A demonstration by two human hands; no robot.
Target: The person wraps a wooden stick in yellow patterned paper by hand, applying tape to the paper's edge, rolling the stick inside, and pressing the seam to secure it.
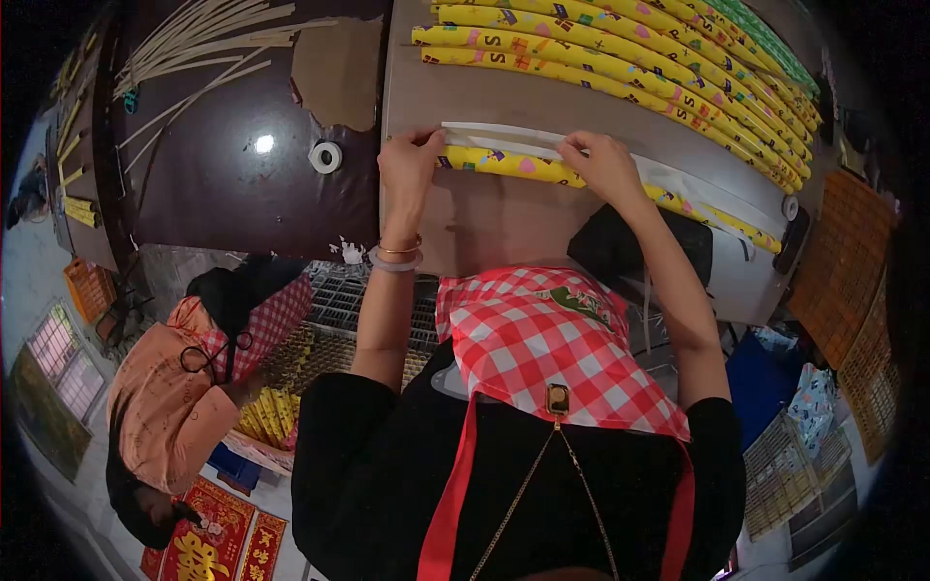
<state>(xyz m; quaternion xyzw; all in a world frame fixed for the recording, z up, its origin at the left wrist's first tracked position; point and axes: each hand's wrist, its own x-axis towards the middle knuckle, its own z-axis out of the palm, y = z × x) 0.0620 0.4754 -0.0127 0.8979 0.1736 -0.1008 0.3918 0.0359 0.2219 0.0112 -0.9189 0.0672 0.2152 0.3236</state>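
Observation:
A rolled tube of yellow printed paper [513, 163] lies lengthwise on the table before me. Just beyond it stretches a narrow white tape strip [504, 134]. My left hand [409, 167] pinches the strip's left end with thumb and forefinger, next to the left end of the tube. Farther right, my right hand [603, 167] is closed in a pinch on the strip, above the tube. Its fingers hide part of the tube, and the exact grip is small in view. To the right, white paper or backing [702, 179] runs toward a tape roll [790, 207].
Several finished-looking yellow tubes [620, 63] lie across the table's back. A tape roll [325, 157], cardboard piece [339, 73] and thin wooden strips [208, 34] sit on the dark table at left. A black object [605, 247] rests near my right forearm. Another person [174, 407] bends at lower left.

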